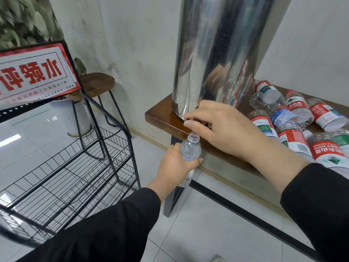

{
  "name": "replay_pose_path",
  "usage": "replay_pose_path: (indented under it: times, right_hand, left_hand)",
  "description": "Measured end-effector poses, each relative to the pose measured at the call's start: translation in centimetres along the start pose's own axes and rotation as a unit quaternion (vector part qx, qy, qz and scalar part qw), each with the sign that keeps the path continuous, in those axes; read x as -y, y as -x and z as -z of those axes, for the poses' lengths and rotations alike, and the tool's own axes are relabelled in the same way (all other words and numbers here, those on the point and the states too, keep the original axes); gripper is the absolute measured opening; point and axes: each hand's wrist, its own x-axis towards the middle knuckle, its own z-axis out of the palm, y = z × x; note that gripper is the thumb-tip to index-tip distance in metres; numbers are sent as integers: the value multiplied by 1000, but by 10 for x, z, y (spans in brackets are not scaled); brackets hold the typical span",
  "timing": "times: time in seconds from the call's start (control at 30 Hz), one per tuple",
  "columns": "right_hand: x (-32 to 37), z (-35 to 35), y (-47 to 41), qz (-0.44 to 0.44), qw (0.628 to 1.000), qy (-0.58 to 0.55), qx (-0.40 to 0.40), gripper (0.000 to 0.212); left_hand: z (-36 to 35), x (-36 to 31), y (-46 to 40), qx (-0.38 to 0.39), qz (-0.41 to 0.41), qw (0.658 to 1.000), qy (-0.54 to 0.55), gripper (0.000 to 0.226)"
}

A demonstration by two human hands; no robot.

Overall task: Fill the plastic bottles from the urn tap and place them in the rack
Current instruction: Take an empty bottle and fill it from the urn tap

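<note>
Steel urn [222, 50] on the tabletop [166, 120]: our right hand [222, 127] pinched the tap, our left hand [175, 163] gripped the bottle [189, 150] beneath. Filling step; next needed steady alignment, then the rack [75, 167].

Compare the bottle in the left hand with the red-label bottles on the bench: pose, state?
The bottle in the left hand is upright under the urn; the red-label bottles lie on their sides on the bench. The held one is gripped, its neck open; the pile lies loose. Both are clear plastic.
</note>
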Motion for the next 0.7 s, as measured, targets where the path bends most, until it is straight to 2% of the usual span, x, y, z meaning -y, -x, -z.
replay_pose_path:
  times: [0.2,0.4,0.7]
  right_hand:
    - [-3,8,-8,28,997,22,61,37]
    - [1,18,-16,24,993,51,101,38]
    - [7,23,-25,32,988,78,128,33]
  left_hand:
    - [2,-2,1,3,-6,1000,-3,53]
    - [2,-1,2,7,-3,1000,5,54]
    - [2,1,2,8,-6,1000,1,56]
